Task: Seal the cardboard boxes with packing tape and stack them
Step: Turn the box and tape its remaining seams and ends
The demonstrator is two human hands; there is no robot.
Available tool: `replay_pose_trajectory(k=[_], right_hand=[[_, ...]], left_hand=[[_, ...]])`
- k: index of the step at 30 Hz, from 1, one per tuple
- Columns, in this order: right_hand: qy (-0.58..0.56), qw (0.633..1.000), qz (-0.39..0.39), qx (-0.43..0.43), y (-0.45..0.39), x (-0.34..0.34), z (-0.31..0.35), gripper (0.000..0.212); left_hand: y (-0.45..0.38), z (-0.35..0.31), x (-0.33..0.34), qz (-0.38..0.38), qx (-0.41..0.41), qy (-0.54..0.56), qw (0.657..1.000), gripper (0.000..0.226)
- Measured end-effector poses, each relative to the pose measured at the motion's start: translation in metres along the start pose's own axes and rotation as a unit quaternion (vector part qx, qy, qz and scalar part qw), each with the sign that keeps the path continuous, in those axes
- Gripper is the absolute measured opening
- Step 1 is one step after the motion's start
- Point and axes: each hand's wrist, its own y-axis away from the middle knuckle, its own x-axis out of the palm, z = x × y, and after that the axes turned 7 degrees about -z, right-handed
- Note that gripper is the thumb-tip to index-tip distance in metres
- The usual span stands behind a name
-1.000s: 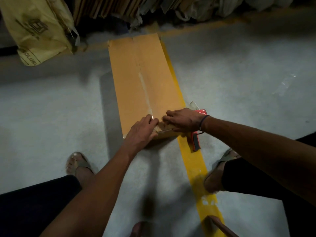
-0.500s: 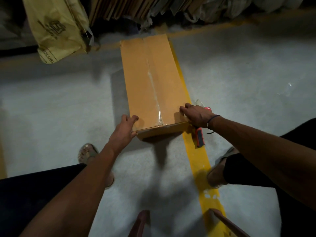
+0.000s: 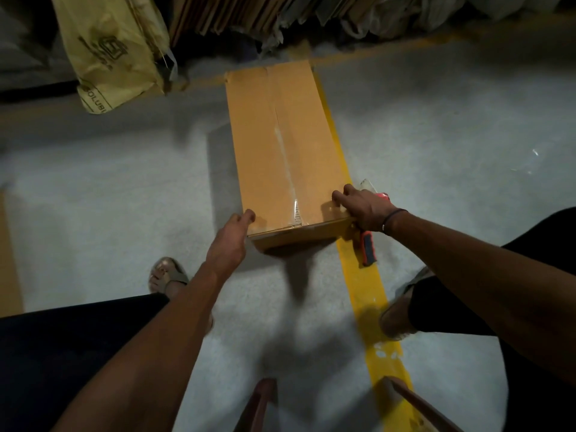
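A long brown cardboard box [image 3: 280,145] lies on the grey floor, its top seam covered by clear tape running to the near end. My left hand [image 3: 229,241] grips the box's near left corner, fingers on top. My right hand [image 3: 363,208] grips the near right corner. A red and grey tape dispenser [image 3: 369,244] lies on the floor just right of the box, partly hidden behind my right wrist.
A yellow floor line [image 3: 364,285] runs under the box's right side toward me. A yellow printed bag [image 3: 112,48] and flattened cardboard sheets [image 3: 224,14] lean at the back. My sandalled feet [image 3: 166,275] flank the near floor. Brown edges [image 3: 414,403] poke in at the bottom.
Both hands left the tape end at the box's near middle and spread apart to the two near corners. The box's near end looks slightly raised off the floor.
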Motion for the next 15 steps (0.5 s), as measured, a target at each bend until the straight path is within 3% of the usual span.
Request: replay_pose_trajectory(k=[4,15], right_hand=[[0.039,0.998,-0.043,-0.026,-0.001,0.006,0.003,0.072],[-0.017,0.995,-0.082,0.047,-0.008,0.018,0.015,0.039]], left_hand=[[-0.003,-0.008,-0.002,0.008,0.043,-0.051,0.998,0.059],[-0.009,-0.034,0.009,0.001,-0.068,-0.05,0.996,0.058]])
